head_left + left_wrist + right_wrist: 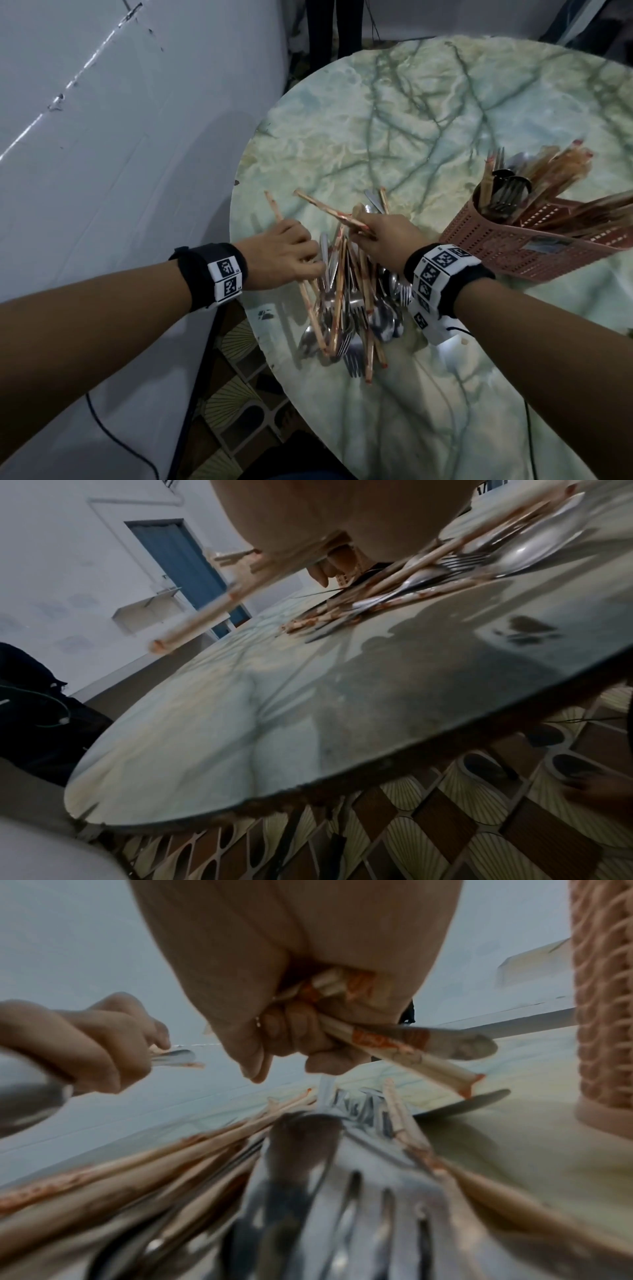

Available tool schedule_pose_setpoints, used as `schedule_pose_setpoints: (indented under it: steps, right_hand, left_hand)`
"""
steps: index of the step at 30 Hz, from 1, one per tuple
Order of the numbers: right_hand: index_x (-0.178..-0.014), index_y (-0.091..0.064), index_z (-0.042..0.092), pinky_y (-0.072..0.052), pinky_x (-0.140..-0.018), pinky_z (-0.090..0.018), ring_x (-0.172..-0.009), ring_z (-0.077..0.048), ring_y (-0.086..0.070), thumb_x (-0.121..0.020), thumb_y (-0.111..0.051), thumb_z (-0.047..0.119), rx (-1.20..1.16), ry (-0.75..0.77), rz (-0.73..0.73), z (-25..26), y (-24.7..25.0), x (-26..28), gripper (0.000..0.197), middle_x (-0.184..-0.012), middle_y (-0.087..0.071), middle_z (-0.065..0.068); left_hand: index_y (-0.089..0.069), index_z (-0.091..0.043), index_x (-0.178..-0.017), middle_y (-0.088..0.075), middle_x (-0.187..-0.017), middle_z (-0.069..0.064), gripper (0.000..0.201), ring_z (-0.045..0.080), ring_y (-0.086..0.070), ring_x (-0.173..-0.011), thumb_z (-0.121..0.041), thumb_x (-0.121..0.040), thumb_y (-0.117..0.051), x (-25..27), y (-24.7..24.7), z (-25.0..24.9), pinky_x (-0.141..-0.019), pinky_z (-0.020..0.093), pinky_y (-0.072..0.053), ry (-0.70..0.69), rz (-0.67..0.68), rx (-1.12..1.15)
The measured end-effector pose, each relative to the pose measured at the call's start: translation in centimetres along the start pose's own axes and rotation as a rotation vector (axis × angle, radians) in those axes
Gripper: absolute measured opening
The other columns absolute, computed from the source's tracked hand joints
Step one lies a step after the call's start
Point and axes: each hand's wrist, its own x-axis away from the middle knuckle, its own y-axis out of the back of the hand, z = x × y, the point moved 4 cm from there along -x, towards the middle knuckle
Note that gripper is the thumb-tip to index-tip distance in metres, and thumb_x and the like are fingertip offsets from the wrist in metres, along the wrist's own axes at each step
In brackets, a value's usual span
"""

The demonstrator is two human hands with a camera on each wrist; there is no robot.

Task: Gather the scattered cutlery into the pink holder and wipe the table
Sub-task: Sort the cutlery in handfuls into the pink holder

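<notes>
Sorting a heap of cutlery on a round, marble-patterned bench. The left hand curls its fingers round wrapped chopsticks at the heap's left edge, their far ends angled up and away over the bench rim — a grip near the middle, which probably keeps the long sticks balanced as they lift. The right hand is closed on another wrapped pair of chopsticks together with what looks like a metal handle, seen most plainly in the right wrist view; holding several pieces at once likely saves trips. Below and between both hands lies the remaining heap of spoons, forks and paper-sleeved chopsticks, roughly parallel and overlapping, near the bench's near-left edge. The pink holder, a perforated basket, stands to the right, well within reach and already part filled with upright forks, spoons and chopsticks — handles or tips up, so further pieces can drop in vertically. Gathering appears mid-way; no cloth for wiping is visible.
</notes>
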Motion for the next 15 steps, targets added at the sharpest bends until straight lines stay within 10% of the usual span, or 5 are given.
schedule_pose_setpoints:
  steps: [8, 15]
  right_hand:
    - [-0.103, -0.071, 0.03, -0.043, -0.062, -0.018, -0.069, 0.0, -0.059, -0.09, -0.069, 0.02, -0.05, 0.102, 0.38, 3.4, -2.7, 2.1, 0.016, -0.078, -0.064, 0.013]
    - [-0.1, -0.075, 0.032, -0.054, -0.071, -0.027, -0.075, -0.01, -0.065, -0.091, -0.067, 0.02, 0.049, 0.066, 0.417, 3.4, -2.7, 2.5, 0.017, -0.083, -0.068, 0.01]
  left_hand:
    - [-0.067, -0.021, -0.101, -0.065, -0.08, -0.004, 0.011, 0.022, -0.045, -0.086, -0.016, -0.092, -0.062, 2.8, 0.6, -4.2, -0.088, 0.038, -0.038, -0.022, 0.038, 0.067]
    - [-0.058, -0.018, -0.122, -0.059, -0.082, -0.001, 0.035, 0.023, -0.053, -0.078, -0.002, -0.091, -0.056, 4.7, 0.4, -6.5, -0.088, 0.041, -0.047, -0.085, 0.093, 0.069]
